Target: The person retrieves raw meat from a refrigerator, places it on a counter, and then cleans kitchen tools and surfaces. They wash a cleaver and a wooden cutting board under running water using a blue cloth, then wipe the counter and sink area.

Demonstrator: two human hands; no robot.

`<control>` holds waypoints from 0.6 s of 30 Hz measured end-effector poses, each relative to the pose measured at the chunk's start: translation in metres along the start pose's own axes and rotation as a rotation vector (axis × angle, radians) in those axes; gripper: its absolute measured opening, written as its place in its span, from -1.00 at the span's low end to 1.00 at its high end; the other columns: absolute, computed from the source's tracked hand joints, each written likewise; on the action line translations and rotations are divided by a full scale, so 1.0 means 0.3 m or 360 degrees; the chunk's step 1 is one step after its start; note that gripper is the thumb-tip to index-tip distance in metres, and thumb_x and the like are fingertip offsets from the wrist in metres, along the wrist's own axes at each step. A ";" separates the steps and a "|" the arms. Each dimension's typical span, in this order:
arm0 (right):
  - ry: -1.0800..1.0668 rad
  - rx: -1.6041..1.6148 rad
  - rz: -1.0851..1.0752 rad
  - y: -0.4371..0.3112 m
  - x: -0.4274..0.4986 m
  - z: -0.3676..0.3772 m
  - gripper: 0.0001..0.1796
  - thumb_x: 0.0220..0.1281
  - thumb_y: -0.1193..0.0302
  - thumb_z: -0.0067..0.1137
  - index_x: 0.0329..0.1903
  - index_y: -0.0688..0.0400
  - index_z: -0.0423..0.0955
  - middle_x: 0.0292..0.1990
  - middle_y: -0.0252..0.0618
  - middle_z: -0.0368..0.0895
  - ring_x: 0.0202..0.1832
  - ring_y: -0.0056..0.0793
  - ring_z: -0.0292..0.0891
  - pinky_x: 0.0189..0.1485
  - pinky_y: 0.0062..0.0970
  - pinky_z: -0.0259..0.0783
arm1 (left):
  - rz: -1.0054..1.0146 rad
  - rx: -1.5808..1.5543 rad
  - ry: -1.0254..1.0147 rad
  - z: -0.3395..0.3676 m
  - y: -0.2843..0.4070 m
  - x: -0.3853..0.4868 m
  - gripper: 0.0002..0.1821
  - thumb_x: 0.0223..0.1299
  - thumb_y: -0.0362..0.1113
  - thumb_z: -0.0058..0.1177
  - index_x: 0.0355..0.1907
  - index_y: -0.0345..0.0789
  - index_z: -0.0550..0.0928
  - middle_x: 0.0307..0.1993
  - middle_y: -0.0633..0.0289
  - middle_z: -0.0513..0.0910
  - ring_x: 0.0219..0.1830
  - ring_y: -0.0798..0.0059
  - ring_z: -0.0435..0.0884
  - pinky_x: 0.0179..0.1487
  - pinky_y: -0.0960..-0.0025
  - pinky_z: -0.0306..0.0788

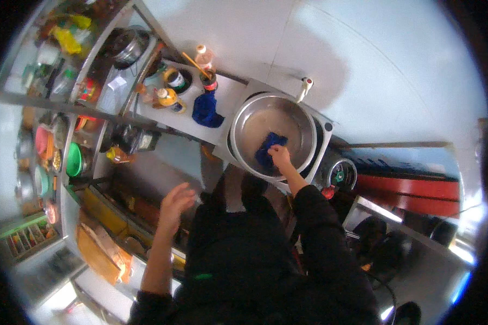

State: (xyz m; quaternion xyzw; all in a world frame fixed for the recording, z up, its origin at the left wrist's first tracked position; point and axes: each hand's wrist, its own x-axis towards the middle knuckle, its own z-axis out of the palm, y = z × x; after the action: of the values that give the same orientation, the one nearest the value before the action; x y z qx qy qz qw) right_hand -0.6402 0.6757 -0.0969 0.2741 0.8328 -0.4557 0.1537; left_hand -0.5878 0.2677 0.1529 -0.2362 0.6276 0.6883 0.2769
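In a large round steel basin (244,109), my right hand (280,155) pinches a wet-looking dark blue cloth (263,156) in cloudy water (268,120). The cloth lies partly in the water. A lever tap (306,87) on the wall stands over the basin's far rim. My left hand (178,205) hangs in the air left of my body, holding nothing, with its fingers slightly curled and apart. A second dark blue cloth (206,109) lies crumpled on the white counter (232,95) left of the basin.
Several bottles, one a yellow plastic bottle (171,99), stand on the counter. Metal shelves (36,101) with bowls and packets rise at the left. A gas cylinder (341,174) sits right of the basin. Another metal-edged table (415,231) is at the lower right.
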 end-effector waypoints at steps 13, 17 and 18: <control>-0.0123 0.1466 -0.0114 -0.637 -0.447 -0.644 -0.58 0.38 0.46 0.11 0.25 0.29 0.54 -0.03 -0.21 0.69 -0.05 -0.52 0.58 0.06 -0.54 0.46 | 0.1010 0.1728 -0.0707 0.825 -0.217 0.849 -0.41 0.18 -0.20 0.32 0.27 -0.34 0.57 0.11 0.05 0.67 0.20 0.05 0.59 0.23 0.09 0.47; 0.0011 0.1650 -0.0032 -0.538 -0.358 -0.631 -0.48 0.36 0.52 0.06 0.37 0.24 0.46 -0.06 -0.24 0.68 -0.06 -0.52 0.58 0.08 -0.55 0.46 | 0.0284 0.1275 -0.0759 0.847 -0.227 0.940 -0.63 0.10 -0.30 0.34 -0.02 -0.37 0.70 -0.19 0.00 0.75 -0.20 0.07 0.72 0.01 0.16 0.54; -0.0006 0.1347 0.0086 -0.483 -0.320 -0.622 -0.41 0.36 0.50 0.04 0.46 0.20 0.37 -0.10 -0.24 0.68 -0.08 -0.55 0.57 0.06 -0.57 0.46 | 0.0168 0.0907 -0.0681 0.844 -0.225 0.949 -0.62 0.09 -0.24 0.38 -0.06 -0.40 0.71 -0.21 0.02 0.75 -0.21 0.15 0.71 -0.03 0.19 0.52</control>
State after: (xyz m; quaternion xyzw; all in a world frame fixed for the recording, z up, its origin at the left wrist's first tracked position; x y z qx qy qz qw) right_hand -0.6506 0.7397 0.1497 0.3339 0.5645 -0.7538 0.0408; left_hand -0.7456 0.5478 -0.0627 0.0328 0.7333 0.5330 0.4208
